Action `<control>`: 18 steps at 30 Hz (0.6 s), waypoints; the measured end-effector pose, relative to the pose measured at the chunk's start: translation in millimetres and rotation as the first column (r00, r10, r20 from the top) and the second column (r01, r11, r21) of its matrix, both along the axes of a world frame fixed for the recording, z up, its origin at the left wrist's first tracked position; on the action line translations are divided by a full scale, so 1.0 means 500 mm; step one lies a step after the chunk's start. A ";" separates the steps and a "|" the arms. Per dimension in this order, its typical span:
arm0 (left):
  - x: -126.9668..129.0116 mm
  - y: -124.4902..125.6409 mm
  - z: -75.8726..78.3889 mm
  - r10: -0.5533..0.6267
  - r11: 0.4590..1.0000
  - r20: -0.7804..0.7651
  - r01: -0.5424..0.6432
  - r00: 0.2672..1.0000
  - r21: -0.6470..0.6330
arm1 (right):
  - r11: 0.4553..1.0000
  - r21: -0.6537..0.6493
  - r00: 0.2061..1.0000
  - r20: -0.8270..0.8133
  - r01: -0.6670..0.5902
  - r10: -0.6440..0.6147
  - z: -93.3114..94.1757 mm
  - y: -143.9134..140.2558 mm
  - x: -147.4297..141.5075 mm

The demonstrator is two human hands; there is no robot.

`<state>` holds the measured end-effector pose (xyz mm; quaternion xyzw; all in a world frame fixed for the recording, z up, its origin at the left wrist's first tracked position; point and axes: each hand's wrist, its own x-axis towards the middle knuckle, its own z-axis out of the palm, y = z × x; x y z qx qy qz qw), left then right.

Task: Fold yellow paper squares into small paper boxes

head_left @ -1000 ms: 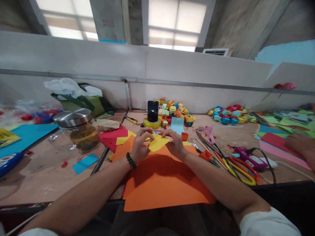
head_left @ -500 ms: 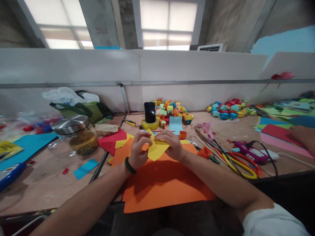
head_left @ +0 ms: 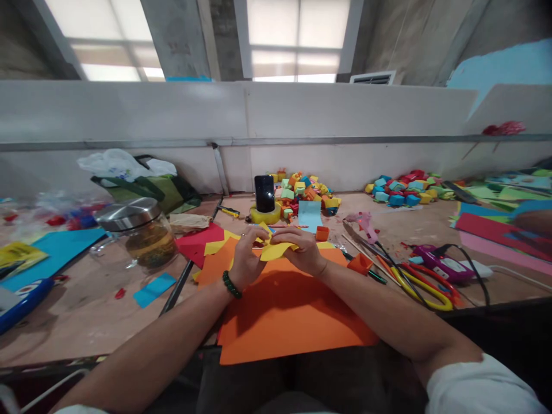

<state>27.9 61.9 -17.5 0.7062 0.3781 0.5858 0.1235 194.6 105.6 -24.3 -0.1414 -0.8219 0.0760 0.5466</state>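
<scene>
Both my hands hold one small yellow paper [head_left: 276,250] above a large orange sheet [head_left: 288,313] on the wooden table [head_left: 77,316]. My left hand [head_left: 245,259], with a green bead bracelet at the wrist, pinches the paper's left side. My right hand [head_left: 304,250] grips its right side with fingers curled over the top edge. The paper lies nearly flat between them, partly folded.
A glass jar with a metal lid [head_left: 140,233] stands at the left. A phone [head_left: 264,194] leans on a tape roll, with piles of small paper boxes [head_left: 306,192] behind. Yellow scissors [head_left: 420,287], glue guns [head_left: 435,264] and coloured sheets lie at the right, where another person's hand [head_left: 532,221] shows.
The yellow paper, which hung down in front of my hands half a second ago, is now turned flatter and held higher between my fingers. The other person's hand at the right shifted slightly.
</scene>
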 end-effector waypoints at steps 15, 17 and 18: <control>-0.007 0.027 0.000 -0.017 0.936 0.088 0.047 0.996 -0.348 | 0.967 -0.246 0.994 0.105 0.068 -0.043 -0.005 0.010 -0.007; -0.009 0.031 -0.001 -0.053 0.903 0.107 0.093 0.993 -0.419 | 0.931 -0.351 0.989 0.144 0.094 -0.046 -0.009 0.017 -0.009; -0.010 0.033 -0.001 -0.067 0.883 0.108 0.109 0.992 -0.456 | 0.910 -0.400 0.985 0.165 0.106 -0.043 -0.011 0.021 -0.010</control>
